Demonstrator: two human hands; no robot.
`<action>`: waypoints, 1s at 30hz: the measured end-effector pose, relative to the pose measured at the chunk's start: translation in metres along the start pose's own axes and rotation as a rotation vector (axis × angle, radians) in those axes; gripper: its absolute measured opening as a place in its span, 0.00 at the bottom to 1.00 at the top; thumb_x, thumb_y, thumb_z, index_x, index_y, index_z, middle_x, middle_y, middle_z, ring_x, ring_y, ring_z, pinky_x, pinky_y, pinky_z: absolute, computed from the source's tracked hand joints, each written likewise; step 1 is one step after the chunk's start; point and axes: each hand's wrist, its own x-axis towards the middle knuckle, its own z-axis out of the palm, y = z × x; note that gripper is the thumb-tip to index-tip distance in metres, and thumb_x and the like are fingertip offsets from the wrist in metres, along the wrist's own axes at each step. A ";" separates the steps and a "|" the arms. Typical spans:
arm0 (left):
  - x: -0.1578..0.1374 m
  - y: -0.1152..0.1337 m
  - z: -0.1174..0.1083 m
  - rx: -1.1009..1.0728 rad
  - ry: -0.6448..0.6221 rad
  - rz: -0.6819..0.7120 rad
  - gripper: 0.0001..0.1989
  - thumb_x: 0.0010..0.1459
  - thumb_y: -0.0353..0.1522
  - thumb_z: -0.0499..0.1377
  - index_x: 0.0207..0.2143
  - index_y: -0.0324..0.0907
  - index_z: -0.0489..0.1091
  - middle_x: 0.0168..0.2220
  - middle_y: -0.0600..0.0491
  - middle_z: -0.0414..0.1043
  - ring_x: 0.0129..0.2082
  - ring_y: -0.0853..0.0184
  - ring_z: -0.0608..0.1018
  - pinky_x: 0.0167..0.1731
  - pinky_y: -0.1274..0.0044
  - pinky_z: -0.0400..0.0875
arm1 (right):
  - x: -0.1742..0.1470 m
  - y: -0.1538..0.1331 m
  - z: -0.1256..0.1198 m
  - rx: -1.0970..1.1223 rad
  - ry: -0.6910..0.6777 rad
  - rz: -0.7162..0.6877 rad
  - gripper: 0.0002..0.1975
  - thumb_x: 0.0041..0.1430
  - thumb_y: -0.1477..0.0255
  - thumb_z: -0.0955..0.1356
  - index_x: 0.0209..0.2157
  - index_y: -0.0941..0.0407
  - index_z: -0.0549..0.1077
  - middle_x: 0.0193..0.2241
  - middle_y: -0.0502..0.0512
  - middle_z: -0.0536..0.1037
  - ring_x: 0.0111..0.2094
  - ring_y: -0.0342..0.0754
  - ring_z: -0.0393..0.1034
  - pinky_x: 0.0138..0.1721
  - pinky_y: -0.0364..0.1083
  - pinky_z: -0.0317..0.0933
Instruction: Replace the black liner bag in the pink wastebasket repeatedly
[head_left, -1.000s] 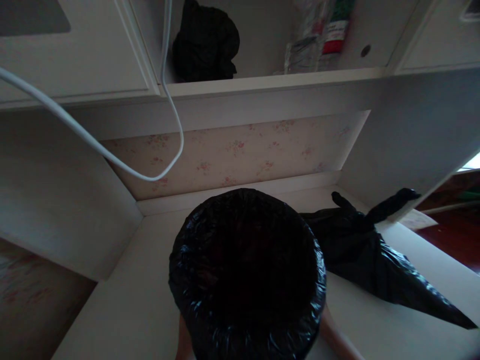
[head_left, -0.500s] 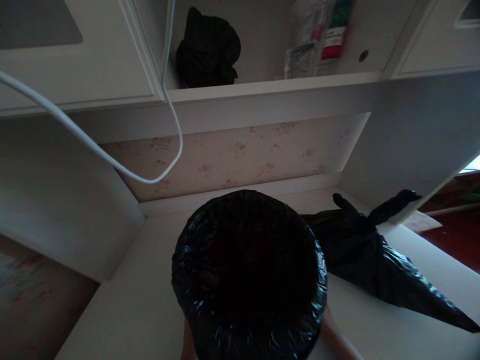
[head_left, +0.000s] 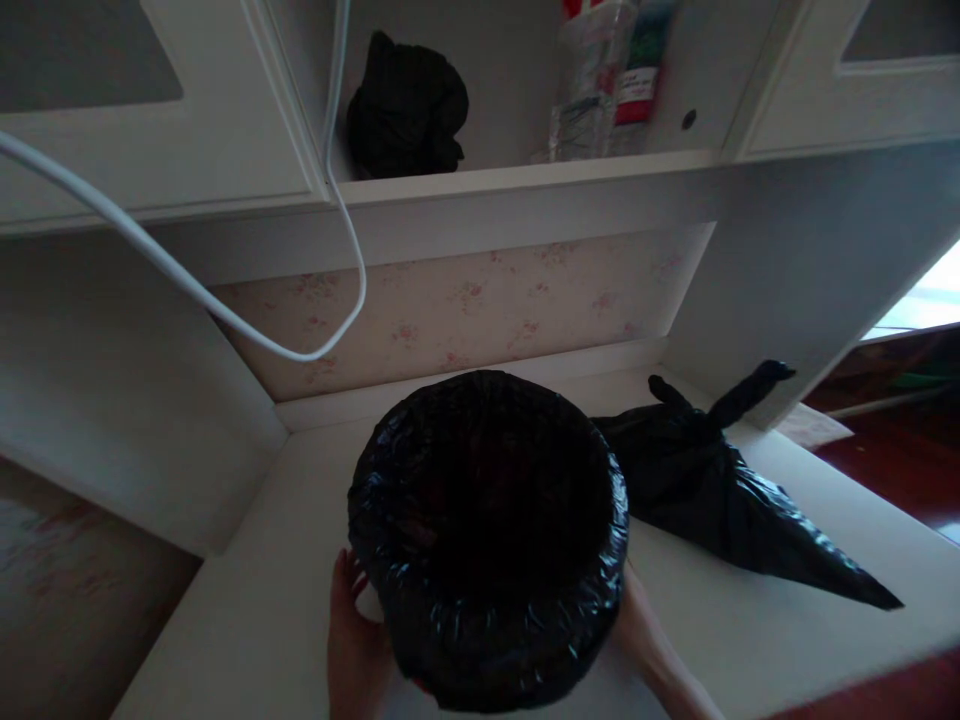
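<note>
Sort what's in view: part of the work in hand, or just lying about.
In hand:
black-lined round bin
left hand
right hand, partly hidden

Lying about or hanging:
knotted black bag
crumpled black bundle
clear plastic container
white cable

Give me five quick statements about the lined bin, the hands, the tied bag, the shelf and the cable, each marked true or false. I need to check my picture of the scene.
1. The left hand and the right hand are at opposite sides of the lined bin. True.
2. The tied bag lies to the left of the lined bin. False: it lies to the right.
3. The white cable dips in a curve, higher in the picture than the lined bin. True.
4. On the shelf, the clear container is left of the dark bundle. False: it is to the right.
5. The lined bin's opening faces down. False: it faces up.
</note>
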 end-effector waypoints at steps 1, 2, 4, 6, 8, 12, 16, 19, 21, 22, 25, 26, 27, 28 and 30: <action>-0.001 0.001 0.002 0.034 0.054 -0.015 0.38 0.59 0.41 0.64 0.68 0.44 0.55 0.58 0.37 0.71 0.53 0.46 0.79 0.50 0.54 0.77 | -0.004 0.000 0.004 0.081 -0.001 -0.001 0.35 0.59 0.52 0.66 0.62 0.56 0.70 0.57 0.69 0.78 0.58 0.69 0.74 0.58 0.63 0.70; -0.003 0.002 0.004 0.044 0.087 -0.035 0.40 0.56 0.41 0.66 0.67 0.43 0.57 0.60 0.37 0.70 0.55 0.45 0.78 0.53 0.52 0.75 | -0.009 -0.001 0.007 0.172 -0.008 -0.006 0.37 0.58 0.51 0.67 0.63 0.57 0.69 0.59 0.70 0.77 0.59 0.69 0.73 0.60 0.62 0.69; -0.005 0.004 0.002 0.040 0.121 0.016 0.45 0.52 0.41 0.69 0.69 0.44 0.55 0.64 0.35 0.67 0.59 0.43 0.76 0.57 0.50 0.72 | -0.017 -0.005 0.013 0.342 -0.011 -0.018 0.43 0.58 0.49 0.71 0.68 0.56 0.64 0.65 0.69 0.71 0.64 0.67 0.68 0.64 0.62 0.64; -0.007 0.004 -0.005 0.046 0.150 0.119 0.50 0.52 0.40 0.71 0.72 0.45 0.51 0.68 0.34 0.62 0.61 0.42 0.75 0.57 0.49 0.73 | -0.022 -0.011 0.014 0.448 0.022 -0.027 0.48 0.59 0.50 0.72 0.73 0.52 0.54 0.71 0.66 0.61 0.70 0.65 0.59 0.68 0.62 0.58; -0.005 0.005 -0.016 0.092 0.136 0.278 0.52 0.55 0.37 0.70 0.75 0.49 0.46 0.70 0.35 0.59 0.63 0.43 0.73 0.57 0.50 0.73 | -0.025 -0.017 0.011 0.512 0.088 -0.040 0.49 0.61 0.52 0.72 0.75 0.47 0.47 0.75 0.60 0.51 0.74 0.62 0.49 0.70 0.63 0.53; 0.006 0.030 -0.040 0.269 0.098 0.759 0.52 0.60 0.24 0.64 0.76 0.55 0.37 0.77 0.48 0.43 0.74 0.58 0.58 0.68 0.61 0.62 | -0.022 -0.034 -0.007 0.579 0.168 -0.090 0.44 0.63 0.55 0.72 0.74 0.37 0.49 0.76 0.51 0.49 0.75 0.60 0.46 0.72 0.63 0.50; 0.016 0.072 -0.049 0.221 -0.001 0.895 0.39 0.65 0.22 0.54 0.75 0.48 0.48 0.78 0.56 0.43 0.76 0.66 0.51 0.72 0.74 0.49 | -0.013 -0.052 -0.025 0.741 0.119 -0.104 0.38 0.66 0.56 0.70 0.73 0.35 0.53 0.72 0.53 0.60 0.70 0.60 0.60 0.67 0.61 0.61; 0.023 0.090 -0.053 0.149 -0.101 0.873 0.28 0.69 0.28 0.51 0.71 0.46 0.58 0.73 0.52 0.58 0.74 0.62 0.56 0.71 0.71 0.52 | -0.005 -0.066 -0.036 0.803 0.107 -0.138 0.35 0.65 0.54 0.71 0.70 0.32 0.58 0.71 0.49 0.62 0.71 0.58 0.58 0.67 0.60 0.60; 0.028 0.097 -0.056 0.125 -0.133 0.873 0.22 0.71 0.33 0.51 0.66 0.44 0.64 0.67 0.47 0.67 0.72 0.61 0.61 0.71 0.71 0.54 | 0.001 -0.076 -0.043 0.797 0.107 -0.171 0.33 0.63 0.53 0.72 0.68 0.31 0.62 0.72 0.45 0.60 0.73 0.57 0.52 0.70 0.60 0.54; 0.031 0.099 -0.057 0.124 -0.148 0.875 0.20 0.72 0.35 0.51 0.63 0.44 0.66 0.64 0.46 0.70 0.71 0.61 0.63 0.71 0.70 0.54 | 0.005 -0.083 -0.046 0.784 0.097 -0.184 0.32 0.63 0.52 0.72 0.67 0.32 0.64 0.73 0.44 0.59 0.74 0.57 0.50 0.72 0.60 0.51; 0.039 0.111 -0.062 0.101 -0.191 0.867 0.16 0.72 0.37 0.51 0.57 0.47 0.70 0.57 0.49 0.76 0.67 0.64 0.69 0.69 0.71 0.55 | 0.017 -0.107 -0.055 0.737 0.087 -0.200 0.27 0.63 0.50 0.71 0.62 0.38 0.72 0.72 0.47 0.60 0.74 0.59 0.51 0.72 0.60 0.50; 0.041 0.117 -0.062 0.091 -0.196 0.852 0.14 0.72 0.36 0.52 0.55 0.48 0.72 0.54 0.51 0.79 0.64 0.65 0.71 0.68 0.73 0.57 | 0.022 -0.116 -0.058 0.726 0.090 -0.183 0.25 0.63 0.49 0.70 0.59 0.40 0.75 0.71 0.49 0.63 0.72 0.60 0.54 0.70 0.60 0.53; 0.043 0.124 -0.062 0.088 -0.194 0.825 0.13 0.71 0.35 0.53 0.52 0.49 0.74 0.51 0.53 0.81 0.61 0.66 0.74 0.67 0.74 0.59 | 0.028 -0.126 -0.061 0.720 0.097 -0.160 0.25 0.63 0.48 0.70 0.57 0.43 0.77 0.69 0.51 0.66 0.70 0.60 0.58 0.68 0.60 0.57; 0.046 0.131 -0.061 0.089 -0.184 0.786 0.12 0.70 0.34 0.53 0.48 0.49 0.76 0.48 0.54 0.82 0.58 0.66 0.77 0.65 0.75 0.60 | 0.035 -0.135 -0.064 0.715 0.102 -0.125 0.25 0.63 0.47 0.69 0.54 0.45 0.79 0.66 0.53 0.71 0.68 0.61 0.62 0.66 0.60 0.61; 0.051 0.148 -0.058 0.103 -0.175 0.660 0.13 0.69 0.36 0.53 0.40 0.47 0.79 0.42 0.54 0.84 0.50 0.63 0.82 0.62 0.74 0.65 | 0.051 -0.150 -0.068 0.694 0.104 -0.046 0.25 0.62 0.48 0.70 0.50 0.50 0.80 0.56 0.57 0.79 0.59 0.60 0.72 0.59 0.58 0.67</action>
